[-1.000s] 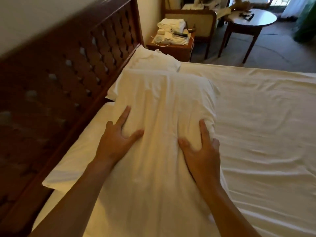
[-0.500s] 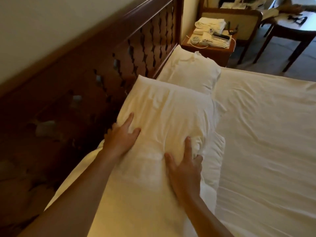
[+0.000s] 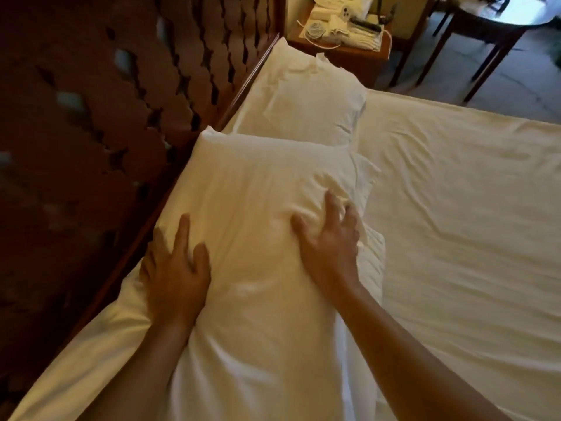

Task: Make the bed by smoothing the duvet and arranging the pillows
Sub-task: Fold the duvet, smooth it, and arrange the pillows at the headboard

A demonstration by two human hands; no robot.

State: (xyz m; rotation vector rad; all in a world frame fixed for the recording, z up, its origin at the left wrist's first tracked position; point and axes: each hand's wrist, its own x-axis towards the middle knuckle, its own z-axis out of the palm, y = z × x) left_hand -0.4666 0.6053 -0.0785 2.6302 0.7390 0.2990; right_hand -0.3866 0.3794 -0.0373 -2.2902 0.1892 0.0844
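A white pillow (image 3: pixel 258 189) lies lengthwise along the headboard, on top of another pillow whose edge (image 3: pixel 372 253) shows at its right. My left hand (image 3: pixel 176 265) presses flat on the pillow's left side with fingers spread. On the right side my right hand (image 3: pixel 331 241) presses down too, its fingers spread and slightly bent into the creased fabric. A second white pillow (image 3: pixel 303 95) lies farther along the headboard. The cream duvet (image 3: pixel 455 223) covers the bed to the right, lightly wrinkled.
A dark carved wooden headboard (image 3: pixel 121 117) runs along the left. Beyond the far pillow, a wooden nightstand (image 3: pixel 358 53) holds folded towels and small items. A round table (image 3: pixel 498 22) and a chair stand on the floor at the top right.
The view has dropped closer to the pillow. Both hands slid a little along the pillow toward the headboard side and keep pressing it; the right fingers now dig into the fabric.
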